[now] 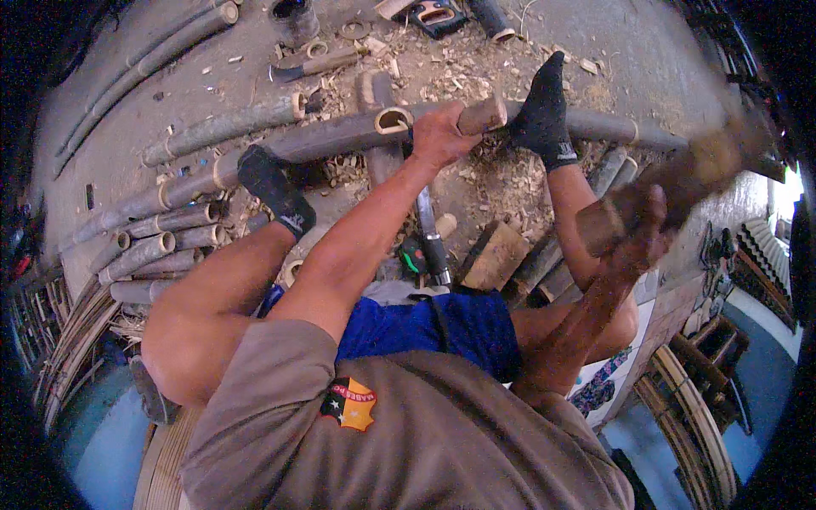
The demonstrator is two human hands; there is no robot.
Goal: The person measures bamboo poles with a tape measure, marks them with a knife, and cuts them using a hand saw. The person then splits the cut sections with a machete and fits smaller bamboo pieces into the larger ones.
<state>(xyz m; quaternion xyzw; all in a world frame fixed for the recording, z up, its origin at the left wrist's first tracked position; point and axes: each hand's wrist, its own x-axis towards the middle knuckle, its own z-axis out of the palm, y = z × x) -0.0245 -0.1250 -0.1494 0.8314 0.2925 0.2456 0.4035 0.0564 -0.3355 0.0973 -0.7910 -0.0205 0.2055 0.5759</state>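
Note:
A long dark bamboo pole [319,143] lies across the ground before me, with a cut opening [393,121] in its upper side. My socked feet rest against it on either side of that opening. My left hand [442,138] is closed around the wooden handle of a chisel [483,116]. The chisel's working end points at the opening and is mostly hidden. Raised at the right, my right hand [637,242] grips a thick wooden mallet [710,166], smeared by motion.
Wood chips [459,81] litter the ground. A knife [319,64] and a handsaw [435,17] lie beyond the pole. Short bamboo pieces [153,251] are stacked at left. Between my legs are a wooden block [495,257] and a black-handled tool [435,251].

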